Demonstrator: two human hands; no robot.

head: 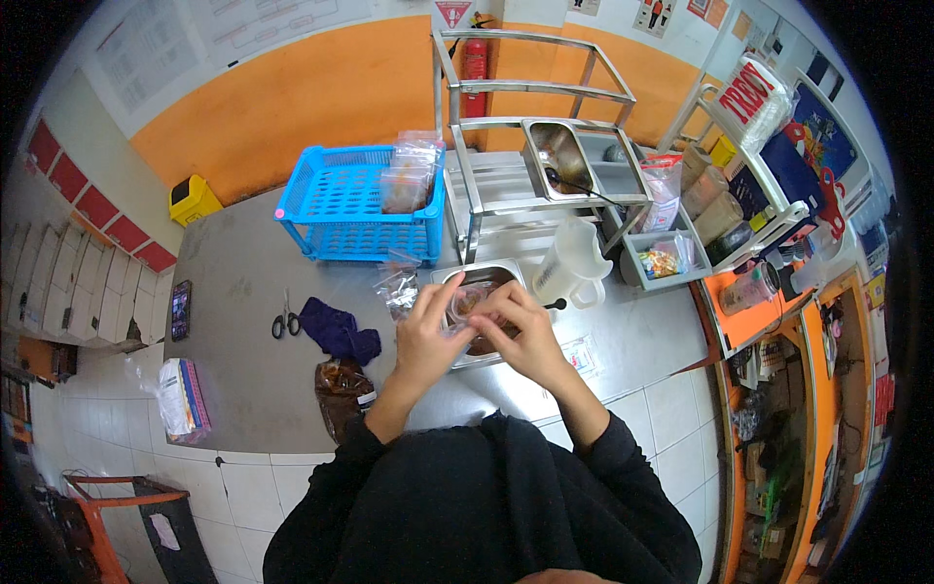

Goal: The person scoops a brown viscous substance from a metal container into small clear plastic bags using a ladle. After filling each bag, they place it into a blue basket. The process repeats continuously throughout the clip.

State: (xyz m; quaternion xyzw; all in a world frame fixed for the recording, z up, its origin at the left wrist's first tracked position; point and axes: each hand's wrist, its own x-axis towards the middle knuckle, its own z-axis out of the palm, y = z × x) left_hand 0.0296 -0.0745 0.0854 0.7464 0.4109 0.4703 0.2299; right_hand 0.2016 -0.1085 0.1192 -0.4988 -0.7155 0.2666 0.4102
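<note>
My left hand (425,343) and my right hand (527,339) pinch a small clear plastic bag (465,301) between their fingertips. Something brownish shows through the bag; its exact contents are too small to tell. Both hands are above a rectangular stainless steel food pan (478,266), which holds a brown substance and is partly hidden by my fingers. Left of the pan lie clear plastic zip bags (398,288). A black-handled utensil (556,304) sticks out at the pan's right side. Behind it stands a translucent plastic measuring jug (573,263).
On the steel table (241,365) are a blue plastic basket (339,201) with filled bags, scissors (286,321), a dark blue cloth (336,328), a bag of brown stuff (339,394) and a phone (180,310). A metal rack (467,168) rises at the back, with grey bins (668,274) on its right.
</note>
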